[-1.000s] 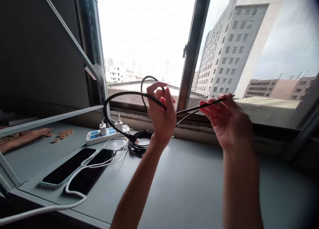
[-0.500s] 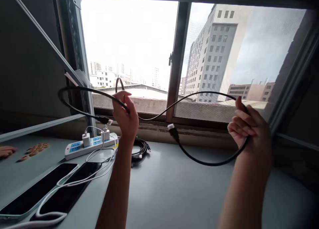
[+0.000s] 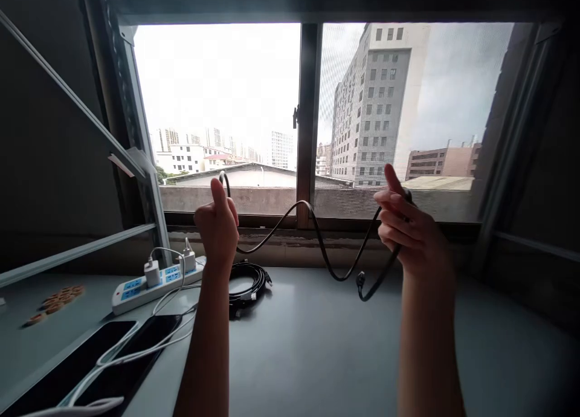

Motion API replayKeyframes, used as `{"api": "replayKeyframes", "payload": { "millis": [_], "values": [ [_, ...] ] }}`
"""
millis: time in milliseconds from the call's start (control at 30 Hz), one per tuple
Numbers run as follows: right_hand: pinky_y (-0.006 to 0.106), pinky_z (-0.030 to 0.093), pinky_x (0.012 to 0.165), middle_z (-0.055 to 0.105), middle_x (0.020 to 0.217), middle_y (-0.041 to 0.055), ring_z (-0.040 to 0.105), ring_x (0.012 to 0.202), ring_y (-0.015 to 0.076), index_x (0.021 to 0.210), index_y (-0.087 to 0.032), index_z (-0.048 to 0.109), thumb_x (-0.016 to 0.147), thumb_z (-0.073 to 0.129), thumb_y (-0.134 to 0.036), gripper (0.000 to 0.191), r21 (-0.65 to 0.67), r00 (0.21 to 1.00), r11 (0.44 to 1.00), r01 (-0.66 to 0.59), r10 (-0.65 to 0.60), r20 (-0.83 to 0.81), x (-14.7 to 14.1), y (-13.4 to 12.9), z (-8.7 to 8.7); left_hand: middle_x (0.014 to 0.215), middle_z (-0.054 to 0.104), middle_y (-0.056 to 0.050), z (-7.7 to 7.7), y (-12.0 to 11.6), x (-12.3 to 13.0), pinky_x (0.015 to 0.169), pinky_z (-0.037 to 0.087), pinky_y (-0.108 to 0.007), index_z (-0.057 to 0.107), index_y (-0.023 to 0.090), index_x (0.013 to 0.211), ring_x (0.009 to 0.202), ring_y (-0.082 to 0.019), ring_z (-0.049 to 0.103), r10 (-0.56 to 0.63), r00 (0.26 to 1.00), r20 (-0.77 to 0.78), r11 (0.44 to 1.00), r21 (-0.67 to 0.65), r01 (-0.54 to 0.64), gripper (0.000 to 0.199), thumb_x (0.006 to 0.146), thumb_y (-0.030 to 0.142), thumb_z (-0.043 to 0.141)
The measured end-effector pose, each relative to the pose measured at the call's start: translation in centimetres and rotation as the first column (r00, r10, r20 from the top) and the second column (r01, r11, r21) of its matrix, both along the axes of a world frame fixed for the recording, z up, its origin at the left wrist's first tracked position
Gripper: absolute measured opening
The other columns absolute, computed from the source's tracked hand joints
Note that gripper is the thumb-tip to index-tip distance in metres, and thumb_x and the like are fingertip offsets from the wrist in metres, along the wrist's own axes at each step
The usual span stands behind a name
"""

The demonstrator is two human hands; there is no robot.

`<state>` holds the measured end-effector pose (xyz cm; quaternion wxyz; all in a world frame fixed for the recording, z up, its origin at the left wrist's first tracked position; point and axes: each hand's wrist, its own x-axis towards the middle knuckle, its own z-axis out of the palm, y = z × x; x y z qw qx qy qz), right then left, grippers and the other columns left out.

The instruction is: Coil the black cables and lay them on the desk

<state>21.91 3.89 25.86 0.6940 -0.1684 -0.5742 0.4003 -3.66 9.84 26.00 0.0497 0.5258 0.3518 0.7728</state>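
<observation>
A black cable (image 3: 322, 242) hangs in a wavy line between my two raised hands, in front of the window. My left hand (image 3: 218, 226) is closed on one part of it, thumb up; a small loop rises behind the fingers, and the end on that side is hidden. My right hand (image 3: 408, 226) grips the cable toward its other end, with the thumb pointing up. Below the right hand a short length curves down to a dark plug (image 3: 360, 279), which hangs free above the table.
A coiled black cable (image 3: 260, 287) lies on the table (image 3: 308, 356) behind my left forearm. To the left are a power strip (image 3: 131, 293) with white chargers, white cords (image 3: 154, 344), two dark phones (image 3: 86, 356) and small brown pieces (image 3: 57, 302). Metal frame bars (image 3: 77, 254) stand at the left.
Both hands have drawn closer together, so the cable between them sags in deeper waves. The right-hand plug has swung toward that hand. The left-hand plug and large loop no longer show.
</observation>
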Motion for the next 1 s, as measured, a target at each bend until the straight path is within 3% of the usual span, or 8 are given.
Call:
{"api": "replayKeyframes", "payload": {
  "millis": [133,233,333,467,667,833,900,1000],
  "values": [
    [0.011,-0.009,0.030,0.044,0.061,-0.0108,-0.006,0.035,-0.0007,0.107,-0.037,0.063,0.088,0.040,-0.042,0.030,-0.043,0.999,0.998,0.041,-0.042,-0.033,1.2,-0.1,-0.2,0.026,0.021,0.006,0.4,0.0,-0.2,0.033,0.017,-0.023,0.023,0.018,0.031,0.024,-0.003,0.023,-0.114,0.982,0.150,0.968,0.241,0.076,0.067,0.090,0.042,0.043],
    [0.009,-0.006,0.029,0.049,0.060,-0.0105,-0.002,0.031,-0.0029,0.105,-0.035,0.064,0.090,0.037,-0.045,0.033,-0.102,0.998,0.993,0.051,-0.053,-0.017,1.7,-0.2,-0.4,0.026,0.019,0.007,0.7,-0.4,0.1,0.032,0.013,-0.022,0.016,0.018,0.033,0.023,-0.003,0.019,-0.171,0.965,0.198,0.930,0.355,0.092,0.069,0.086,0.049,0.048],
    [0.009,0.011,0.023,0.065,0.082,-0.0003,0.024,0.032,-0.0016,0.107,-0.028,0.066,0.086,0.048,-0.040,0.030,-0.210,0.994,0.975,0.077,-0.059,0.093,1.1,-0.5,-0.3,0.026,0.018,0.008,0.8,-1.1,0.8,0.032,0.012,-0.022,0.012,0.016,0.035,0.023,-0.002,0.017,-0.186,0.964,0.193,0.915,0.392,0.098,0.072,0.082,0.056,0.048],
    [0.010,0.027,0.025,0.061,0.117,0.0105,0.049,0.049,0.0043,0.112,-0.022,0.063,0.085,0.051,-0.038,0.033,-0.238,0.962,0.955,0.175,-0.115,0.248,-0.8,-0.4,-0.1,0.027,0.018,0.008,0.8,-1.5,1.9,0.034,0.011,-0.022,0.009,0.016,0.038,0.025,-0.003,0.016,-0.210,0.953,0.219,0.891,0.444,0.095,0.073,0.078,0.060,0.052],
    [0.014,0.034,0.025,0.067,0.099,0.0115,0.034,0.032,0.0016,0.132,-0.015,0.041,0.083,0.055,-0.042,0.057,-0.178,0.897,0.927,0.330,-0.250,0.365,-3.1,0.7,-0.5,0.033,0.013,0.008,0.4,-1.2,2.5,0.036,0.014,-0.022,0.006,0.017,0.044,0.030,-0.003,0.013,-0.140,0.943,0.302,0.879,0.476,-0.022,0.070,0.081,0.059,0.048],
    [0.014,0.033,0.025,0.057,0.119,0.0102,0.040,0.038,0.0024,0.142,-0.030,0.019,0.079,0.053,-0.057,0.077,-0.197,0.914,0.929,0.312,-0.238,0.328,-4.2,0.4,-0.3,0.030,0.015,0.007,0.2,-2.1,3.4,0.036,0.013,-0.024,0.007,0.015,0.040,0.029,-0.003,0.015,-0.265,0.935,0.238,0.866,0.486,0.121,0.074,0.078,0.061,0.051],
    [0.015,0.031,0.024,0.059,0.116,0.0093,0.044,0.040,0.0036,0.139,-0.031,0.025,0.077,0.053,-0.061,0.075,-0.186,0.909,0.935,0.303,-0.225,0.352,-4.5,0.1,-0.2,0.029,0.016,0.006,0.1,-2.6,4.4,0.036,0.011,-0.025,0.007,0.015,0.037,0.028,-0.003,0.015,-0.305,0.933,0.194,0.855,0.486,0.178,0.076,0.079,0.061,0.050],
    [0.016,0.022,0.023,0.067,0.093,0.0088,0.040,0.036,0.0036,0.117,-0.021,0.055,0.075,0.052,-0.066,0.062,-0.190,0.893,0.943,0.274,-0.176,0.415,-5.1,-0.1,0.0,0.028,0.015,0.005,-0.5,-3.0,5.7,0.036,0.011,-0.027,0.009,0.015,0.036,0.029,-0.003,0.014,-0.323,0.945,0.051,0.861,0.429,0.272,0.073,0.083,0.060,0.043]
  ]
}}
